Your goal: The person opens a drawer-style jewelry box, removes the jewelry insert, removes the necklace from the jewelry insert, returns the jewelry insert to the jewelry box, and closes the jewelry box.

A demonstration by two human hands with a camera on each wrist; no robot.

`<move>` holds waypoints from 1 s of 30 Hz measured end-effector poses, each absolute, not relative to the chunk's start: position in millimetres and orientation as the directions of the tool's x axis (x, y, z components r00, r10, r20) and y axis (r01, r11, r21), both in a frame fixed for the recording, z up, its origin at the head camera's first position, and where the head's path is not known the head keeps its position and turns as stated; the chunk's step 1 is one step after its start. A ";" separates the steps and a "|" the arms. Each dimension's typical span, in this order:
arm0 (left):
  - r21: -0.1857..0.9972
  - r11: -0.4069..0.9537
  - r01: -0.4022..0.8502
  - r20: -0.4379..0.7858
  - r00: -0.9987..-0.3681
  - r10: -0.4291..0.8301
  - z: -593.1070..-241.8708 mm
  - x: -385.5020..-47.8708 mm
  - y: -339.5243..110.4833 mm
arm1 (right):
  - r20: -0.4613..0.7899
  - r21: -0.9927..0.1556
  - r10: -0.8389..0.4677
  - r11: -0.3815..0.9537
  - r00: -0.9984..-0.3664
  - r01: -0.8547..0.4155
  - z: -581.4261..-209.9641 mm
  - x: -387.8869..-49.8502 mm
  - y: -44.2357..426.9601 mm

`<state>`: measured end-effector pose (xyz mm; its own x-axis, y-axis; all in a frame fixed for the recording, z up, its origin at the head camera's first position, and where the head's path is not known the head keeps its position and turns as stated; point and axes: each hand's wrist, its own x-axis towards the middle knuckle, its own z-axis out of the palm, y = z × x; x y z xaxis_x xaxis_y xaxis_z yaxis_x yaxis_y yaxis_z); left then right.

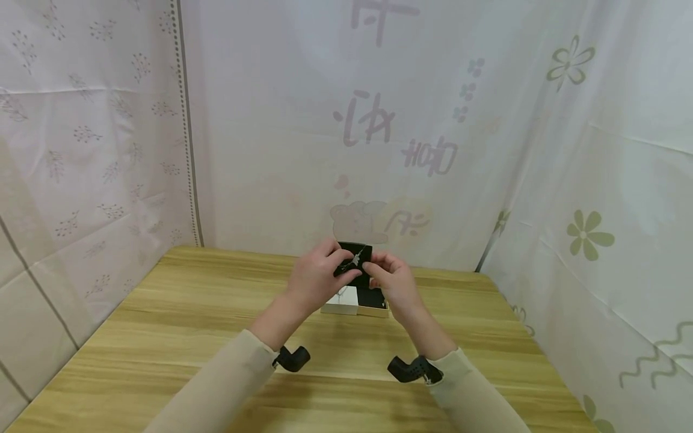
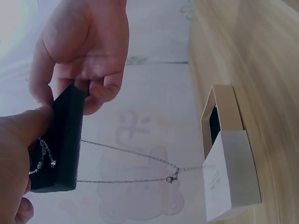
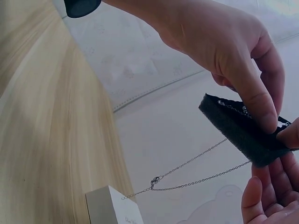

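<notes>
A black foam jewelry pad (image 2: 68, 144) is held up above the table between both hands, tilted. A silver necklace (image 3: 187, 185) is on it, with a sparkling pendant (image 1: 356, 260) on its face. The chain loops out behind the pad and hangs down, its clasp (image 2: 173, 177) near the bottom of the loop. My left hand (image 1: 320, 273) grips the pad from the left, thumb across the front. From the right, my right hand (image 1: 394, 282) pinches its edge, thumb in front and fingers behind. Parts of the pendant are hidden by the thumbs.
Below the hands, a small box lies on the wooden table (image 1: 216, 313), its white sleeve (image 2: 238, 172) partly over a tan tray (image 2: 226, 100) with a dark inside. The chain's tail reaches toward the sleeve. Patterned curtains (image 1: 271, 120) surround the table's back and sides.
</notes>
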<state>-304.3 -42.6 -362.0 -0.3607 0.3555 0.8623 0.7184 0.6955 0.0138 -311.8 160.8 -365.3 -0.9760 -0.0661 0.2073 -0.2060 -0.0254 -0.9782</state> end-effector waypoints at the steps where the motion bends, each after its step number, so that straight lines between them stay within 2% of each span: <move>1: 0.016 0.699 0.715 0.861 -0.365 0.354 -362.2 -304.5 -42.1 | 0.207 -0.978 -0.067 -0.030 -0.976 -0.205 -365.3 -311.4 160.5; 24: 0.195 0.695 0.692 0.802 -0.520 0.294 -360.8 -300.8 -30.4 | 0.211 -0.977 -0.081 -0.006 -0.974 -0.212 -368.1 -310.4 160.3; 30: 0.218 0.672 0.707 0.788 -0.534 0.306 -360.6 -299.0 -27.8 | 0.211 -0.977 -0.077 0.006 -0.974 -0.212 -369.9 -311.4 160.8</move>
<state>-299.0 -27.8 -360.6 -0.5339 0.3062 0.7882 0.7074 0.6723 0.2180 -311.4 160.8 -369.9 -0.9744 -0.0774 0.2109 -0.2120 0.0057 -0.9773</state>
